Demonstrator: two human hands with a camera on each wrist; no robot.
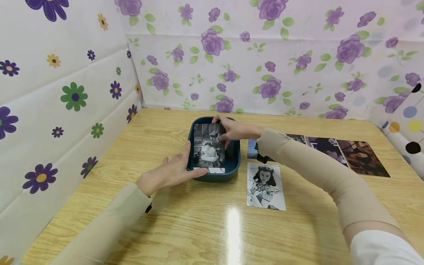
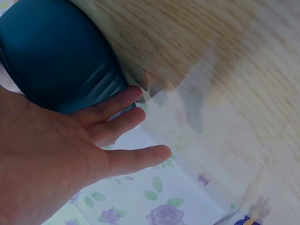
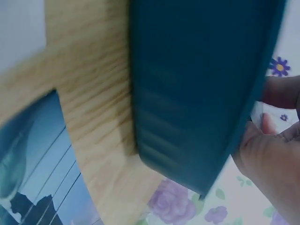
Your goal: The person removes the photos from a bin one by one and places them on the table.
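A dark teal plastic basin (image 1: pixel 216 178) stands on the table, and in the left wrist view its outer wall (image 2: pixel 56 51) fills the upper left. Over the basin's opening lies a black-and-white photo (image 1: pixel 208 149) with a white strip along its near edge. My right hand (image 1: pixel 236 129) pinches this photo at its right side, one finger reaching the basin's far rim. Straight fingers of my left hand (image 1: pixel 169 171) lie along the basin's left side, while its thumb touches the photo's near left corner. The basin's inside is mostly hidden under the photo.
Right of the basin, a black-and-white portrait photo (image 1: pixel 265 186) lies on the wooden table (image 1: pixel 185 228). Behind it runs a row of several photos, including a bluish one (image 3: pixel 37 168) and a brown one (image 1: pixel 362 158), partly covered by my right sleeve. Flowered sheets (image 1: pixel 185 73) enclose the table.
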